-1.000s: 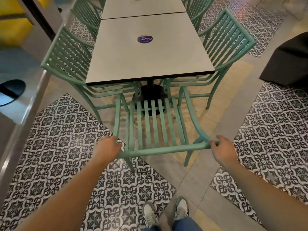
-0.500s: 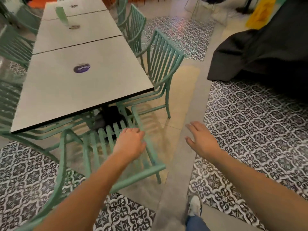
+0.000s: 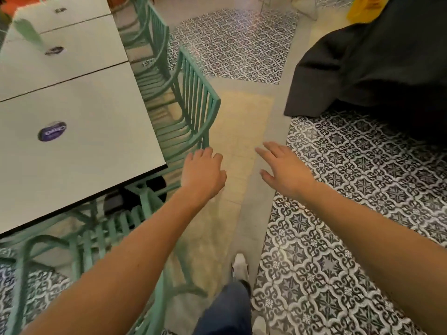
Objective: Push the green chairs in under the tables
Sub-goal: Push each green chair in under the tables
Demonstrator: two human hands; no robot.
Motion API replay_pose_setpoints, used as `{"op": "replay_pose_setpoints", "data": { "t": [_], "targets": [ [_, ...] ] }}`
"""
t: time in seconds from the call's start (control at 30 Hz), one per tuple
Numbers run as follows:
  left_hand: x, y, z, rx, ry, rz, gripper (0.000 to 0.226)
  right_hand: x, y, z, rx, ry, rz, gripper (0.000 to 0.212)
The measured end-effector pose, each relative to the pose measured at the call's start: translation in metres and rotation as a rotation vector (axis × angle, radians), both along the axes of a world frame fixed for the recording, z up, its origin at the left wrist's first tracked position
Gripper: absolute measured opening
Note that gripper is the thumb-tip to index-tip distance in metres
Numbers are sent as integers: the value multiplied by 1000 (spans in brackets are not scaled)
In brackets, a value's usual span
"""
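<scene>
1. Patterned tile floor (image 3: 362,189) to the right, plain pale strip up the middle; black drape (image 3: 377,68) upper right.
2. White tables (image 3: 72,141) end to end along the left, purple sticker (image 3: 52,131) on the nearest.
3. Green side chair (image 3: 193,102) ahead and left of both hands, seat partly under the table, backrest out over the pale strip, running away from the viewer along the table edge.
4. End chair (image 3: 101,238) low left, blurred, seat partly under the table end.
5. Left hand (image 3: 203,172) nearer, just short of the side chair's near corner, fingers loosely bent, holding nothing.
6. Right hand (image 3: 285,170) further right, spread flat, empty.
</scene>
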State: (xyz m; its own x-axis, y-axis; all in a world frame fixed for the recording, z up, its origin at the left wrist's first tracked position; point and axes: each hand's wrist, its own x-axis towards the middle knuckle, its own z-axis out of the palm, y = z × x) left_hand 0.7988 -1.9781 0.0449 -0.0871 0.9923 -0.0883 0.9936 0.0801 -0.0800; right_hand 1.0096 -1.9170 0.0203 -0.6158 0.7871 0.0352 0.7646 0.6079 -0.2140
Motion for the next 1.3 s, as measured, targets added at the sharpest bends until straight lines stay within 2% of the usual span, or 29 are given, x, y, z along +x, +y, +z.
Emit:
{"op": "replay_pose_setpoints", "data": {
  "t": [0.13, 0.33, 0.47, 0.77, 0.9, 1.03, 1.17, 1.3],
  "targets": [
    [-19, 91, -21, 8, -81, 67, 43, -21, 87, -7, -29, -2, 22, 61],
    [-49, 218, -30, 40, -441, 361, 49, -53, 225, 4, -174, 79, -103, 62],
    [-71, 291, -37, 25, -492, 415, 48, -77, 303, 8, -186, 86, -47, 61],
    [-114, 449, -75, -42, -387, 614, 47, -154, 504, -34, -140, -1, 346, 59],
    [-127, 498, -80, -58, -326, 764, 47, -196, 579, -38, -145, -56, 631, 56],
    [-142, 526, -79, -63, -346, 901, 43, -251, 626, -41, -92, -75, 885, 50],
    [-167, 555, -92, -71, -368, 1091, 40, -327, 659, -61, -59, -123, 1151, 59],
    [-184, 574, -111, -152, -387, 1159, 44, -380, 682, -81, -10, -217, 1303, 64]
  ]
}}
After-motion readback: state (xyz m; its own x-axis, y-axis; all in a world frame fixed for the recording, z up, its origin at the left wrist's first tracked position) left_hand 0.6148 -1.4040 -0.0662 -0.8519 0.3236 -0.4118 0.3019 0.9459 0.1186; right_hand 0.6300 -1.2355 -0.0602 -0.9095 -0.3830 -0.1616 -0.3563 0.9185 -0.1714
